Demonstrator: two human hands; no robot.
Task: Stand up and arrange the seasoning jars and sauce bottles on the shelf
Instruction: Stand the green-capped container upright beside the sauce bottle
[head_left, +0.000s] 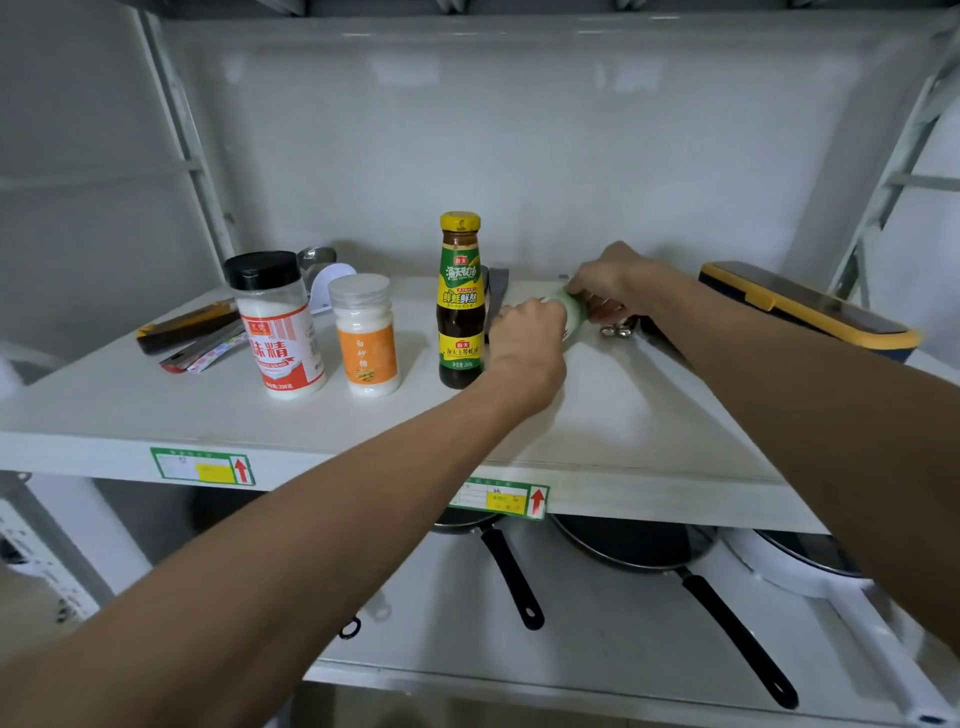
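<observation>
Mostly hidden — green-labelled jar (571, 312) between left hand (527, 338), right hand (608, 283).

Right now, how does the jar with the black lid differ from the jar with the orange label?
The black-lid jar is taller and wider, with a red and white label. The orange-label jar is shorter, with a clear lid. The first stands further left. Both stand upright on the shelf and hold white grains.
</observation>
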